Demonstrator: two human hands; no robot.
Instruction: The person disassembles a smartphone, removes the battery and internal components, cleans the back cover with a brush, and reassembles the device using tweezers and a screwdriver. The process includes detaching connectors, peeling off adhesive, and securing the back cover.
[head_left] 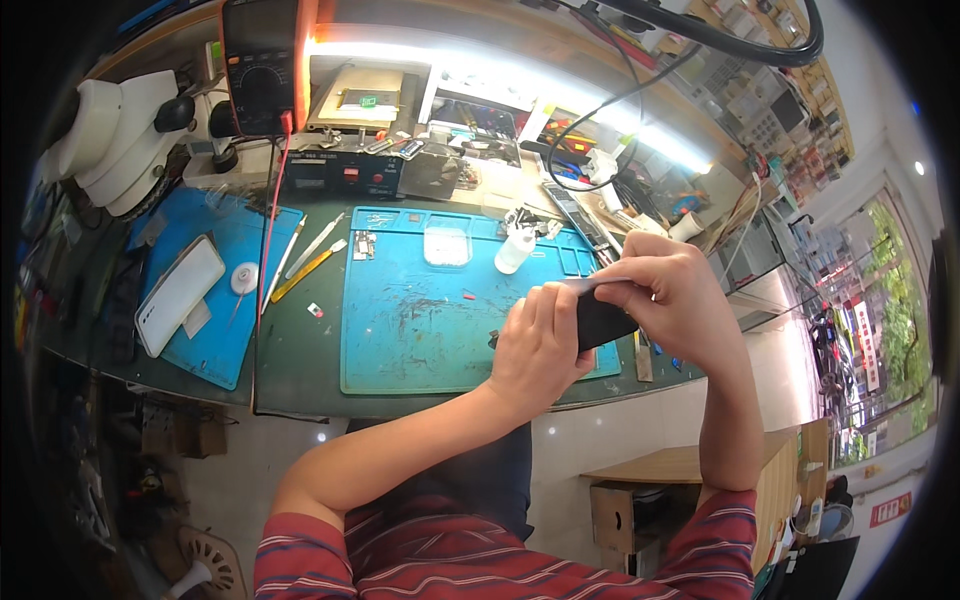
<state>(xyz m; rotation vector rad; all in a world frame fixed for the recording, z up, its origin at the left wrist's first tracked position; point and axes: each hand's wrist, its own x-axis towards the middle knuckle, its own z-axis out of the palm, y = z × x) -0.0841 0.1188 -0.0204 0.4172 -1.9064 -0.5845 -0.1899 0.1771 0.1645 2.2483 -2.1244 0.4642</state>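
My left hand [540,342] is wrapped round a black phone [606,322], holding it tilted above the right part of the blue repair mat [420,340]. At the phone's upper edge my right hand [672,300] is closed in a pinch on a thin pale sheet [582,284]. The sheet stretches toward my left fingers; whether it is stuck to the phone I cannot tell. Behind my hands a small white bottle [515,250] and a clear square dish [447,245] rest on the mat. A small red piece [469,296] lies left of my left hand.
A white phone [180,295] lies on another blue mat at the left, near yellow-handled tweezers [308,270]. A microscope [120,135] and a multimeter [262,75] with a hanging red lead stand behind. A black cable [640,95] loops overhead at the right.
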